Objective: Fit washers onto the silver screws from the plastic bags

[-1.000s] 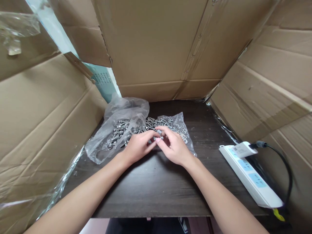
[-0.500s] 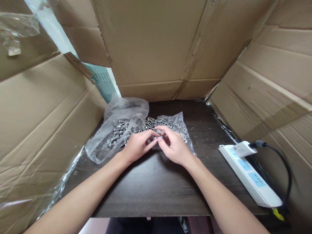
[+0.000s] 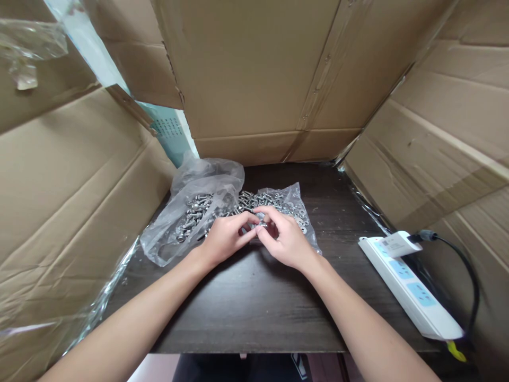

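Note:
My left hand (image 3: 228,233) and my right hand (image 3: 285,239) meet at their fingertips over the near side of the metal parts. A small shiny bolt (image 3: 263,225) is pinched between thumbs and fingers of both hands, mostly covered by them. Whether a nut or washer sits on it is too small to tell. Just beyond my fingers lies a heap of loose bolts (image 3: 248,200). Flat washers (image 3: 301,223) are spread on clear plastic to the right of my right hand. More bolts (image 3: 194,212) lie in and under a crumpled clear bag to the left.
The clear plastic bag (image 3: 159,249) spreads over the left of the dark wooden table (image 3: 246,313). A white power strip (image 3: 413,292) with a plugged-in adapter (image 3: 400,245) and black cable (image 3: 473,270) lies at the right. Cardboard walls (image 3: 254,69) enclose the back and sides.
Both hands stay nearly in place, still pinching the bolt. Its angle between the fingertips looks slightly different, with less of its length showing. The whole view has shifted a little.

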Tool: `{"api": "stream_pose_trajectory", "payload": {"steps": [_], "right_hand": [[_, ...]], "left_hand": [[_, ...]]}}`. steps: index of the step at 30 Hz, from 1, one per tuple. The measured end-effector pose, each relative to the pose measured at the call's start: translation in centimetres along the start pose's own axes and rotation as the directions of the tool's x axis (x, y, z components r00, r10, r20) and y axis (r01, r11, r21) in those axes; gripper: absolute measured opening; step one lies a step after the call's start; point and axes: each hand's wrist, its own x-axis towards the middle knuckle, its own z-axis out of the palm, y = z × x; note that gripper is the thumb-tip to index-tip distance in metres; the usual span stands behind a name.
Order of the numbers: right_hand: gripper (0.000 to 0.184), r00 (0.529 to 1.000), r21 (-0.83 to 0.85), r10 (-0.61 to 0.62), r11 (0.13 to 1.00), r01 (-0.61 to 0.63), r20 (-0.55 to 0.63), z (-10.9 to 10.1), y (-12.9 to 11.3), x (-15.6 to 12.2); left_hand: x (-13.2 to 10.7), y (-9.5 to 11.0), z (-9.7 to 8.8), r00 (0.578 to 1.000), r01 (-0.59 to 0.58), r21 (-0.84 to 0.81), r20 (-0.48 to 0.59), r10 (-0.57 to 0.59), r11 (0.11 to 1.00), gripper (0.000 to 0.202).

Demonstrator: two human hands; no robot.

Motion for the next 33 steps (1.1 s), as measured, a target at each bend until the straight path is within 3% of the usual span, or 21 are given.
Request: {"api": "stream_pose_trajectory", "payload": {"steps": [6,10,20,33], "right_hand": [[0.033,1.0,-0.03,0.027,0.999,-0.027,-0.002,0.07,0.03,-0.01],[0.033,0.998,-0.021,-0.019,1.0,0.018,-0.053,-0.05,0.1,0.01],[0.037,0.994,-0.037,-0.095,0.995,0.093,-0.053,0.24,0.45,0.2],[0.035,0.999,0.009,-0.033,0.999,0.034,-0.042,0.38,0.51,0.22]], "left_hand": [[-0.05,-0.18,0.0,1.0,0.008,0.0,-0.028,-0.008,1.0,0.009],[-0.03,-0.13,0.03,1.0,0.003,-0.005,-0.018,-0.003,1.0,0.007],[0.06,-0.11,0.11,1.0,-0.003,-0.005,0.002,0.003,1.0,0.01],[0.18,0.05,-0.04,0.999,-0.01,0.026,-0.031,0.011,1.0,0.006]]}}
